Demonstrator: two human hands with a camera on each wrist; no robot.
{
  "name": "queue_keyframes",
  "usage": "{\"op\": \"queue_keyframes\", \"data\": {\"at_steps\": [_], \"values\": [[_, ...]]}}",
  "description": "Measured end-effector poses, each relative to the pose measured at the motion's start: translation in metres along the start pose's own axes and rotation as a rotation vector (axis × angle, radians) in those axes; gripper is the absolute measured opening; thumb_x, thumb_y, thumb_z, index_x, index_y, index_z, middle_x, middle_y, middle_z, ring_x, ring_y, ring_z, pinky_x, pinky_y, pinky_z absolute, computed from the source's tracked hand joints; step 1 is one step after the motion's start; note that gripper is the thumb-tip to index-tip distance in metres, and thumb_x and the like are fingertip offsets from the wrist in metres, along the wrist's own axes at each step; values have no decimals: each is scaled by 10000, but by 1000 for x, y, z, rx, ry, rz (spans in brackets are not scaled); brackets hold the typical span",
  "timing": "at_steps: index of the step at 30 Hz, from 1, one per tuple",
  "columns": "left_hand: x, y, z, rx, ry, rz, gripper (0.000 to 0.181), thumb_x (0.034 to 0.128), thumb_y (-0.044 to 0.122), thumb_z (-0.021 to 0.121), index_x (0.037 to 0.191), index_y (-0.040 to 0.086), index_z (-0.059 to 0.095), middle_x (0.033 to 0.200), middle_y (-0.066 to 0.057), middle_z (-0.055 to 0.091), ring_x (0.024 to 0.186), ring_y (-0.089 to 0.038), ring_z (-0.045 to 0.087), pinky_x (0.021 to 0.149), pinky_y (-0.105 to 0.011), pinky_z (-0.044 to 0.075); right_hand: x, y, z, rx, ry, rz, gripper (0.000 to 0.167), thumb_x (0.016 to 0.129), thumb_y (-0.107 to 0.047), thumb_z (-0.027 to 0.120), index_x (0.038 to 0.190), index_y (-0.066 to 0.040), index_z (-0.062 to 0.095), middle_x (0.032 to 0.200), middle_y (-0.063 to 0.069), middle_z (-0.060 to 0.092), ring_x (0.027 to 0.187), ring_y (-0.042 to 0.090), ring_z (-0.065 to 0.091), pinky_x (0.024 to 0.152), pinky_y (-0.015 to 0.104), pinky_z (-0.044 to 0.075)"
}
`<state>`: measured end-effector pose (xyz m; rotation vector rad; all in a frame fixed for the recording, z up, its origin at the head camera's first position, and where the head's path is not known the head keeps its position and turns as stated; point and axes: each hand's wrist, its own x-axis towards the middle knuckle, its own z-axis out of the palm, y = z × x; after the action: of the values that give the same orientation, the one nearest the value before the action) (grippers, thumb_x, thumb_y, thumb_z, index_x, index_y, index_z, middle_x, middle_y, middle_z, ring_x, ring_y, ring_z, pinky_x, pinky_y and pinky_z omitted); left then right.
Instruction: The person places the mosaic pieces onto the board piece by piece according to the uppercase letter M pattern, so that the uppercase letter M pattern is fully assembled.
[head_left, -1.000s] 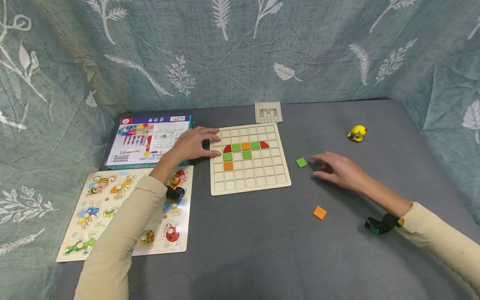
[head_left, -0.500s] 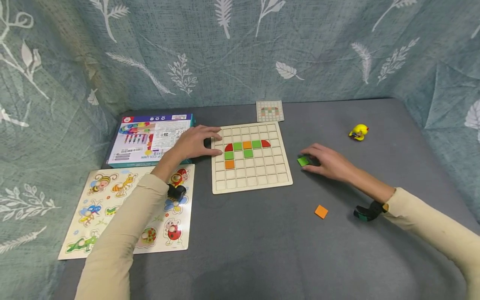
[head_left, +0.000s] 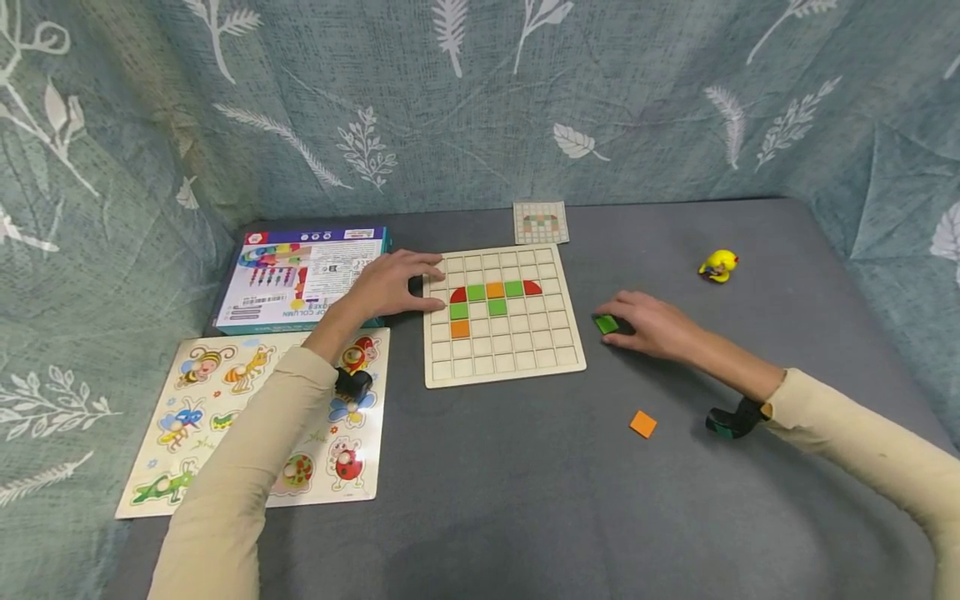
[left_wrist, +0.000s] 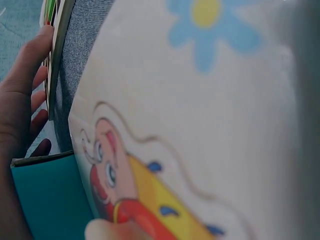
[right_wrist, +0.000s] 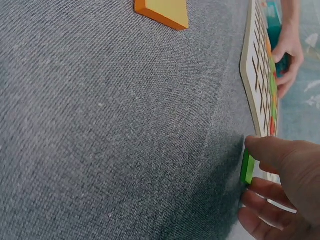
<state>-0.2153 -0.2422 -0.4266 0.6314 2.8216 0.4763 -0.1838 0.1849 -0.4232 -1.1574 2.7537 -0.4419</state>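
Observation:
My right hand (head_left: 651, 327) pinches a small green square tile (head_left: 606, 325) by its edges, low over the grey cloth to the right of the wooden grid board (head_left: 517, 367). In the right wrist view, thumb and fingers are at opposite ends of the green tile (right_wrist: 247, 167). My left hand (head_left: 388, 283) rests at the board's left edge with thumb and fingers spread. Red, green and orange pieces sit in the board's upper cells. An orange square tile (head_left: 642, 424) lies on the cloth nearer to me.
A pattern card (head_left: 540, 208) lies behind the board. A printed box (head_left: 255, 308) and an insect peg puzzle (head_left: 367, 479) are at the left, beneath or beside my left arm. A yellow toy duck (head_left: 718, 265) stands at the right rear. A patterned curtain hangs behind.
My right hand has moved left to the green tile and taken it between thumb and fingers. The left hand stays at the board's edge.

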Motion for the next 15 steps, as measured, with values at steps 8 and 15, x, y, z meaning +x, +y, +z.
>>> {"op": "queue_keyframes", "data": {"at_steps": [8, 15], "values": [[1, -1, 2, 17, 14, 5, 560, 820, 550, 700, 1288, 249, 638, 1542, 31, 409, 1411, -262, 365, 1137, -556, 291, -1, 2, 1, -20, 11, -43, 379, 856, -158, 742, 1214, -71, 656, 1104, 114, 643, 943, 237, 610, 749, 405, 525], [1, -2, 3, 18, 26, 13, 553, 816, 536, 711, 1278, 240, 645, 1533, 25, 423, 1403, -264, 380, 1131, -552, 303, -1, 2, 1, -14, 26, -66, 383, 849, -143, 747, 1211, -57, 654, 1119, 126, 645, 965, 248, 617, 766, 416, 530]]}}
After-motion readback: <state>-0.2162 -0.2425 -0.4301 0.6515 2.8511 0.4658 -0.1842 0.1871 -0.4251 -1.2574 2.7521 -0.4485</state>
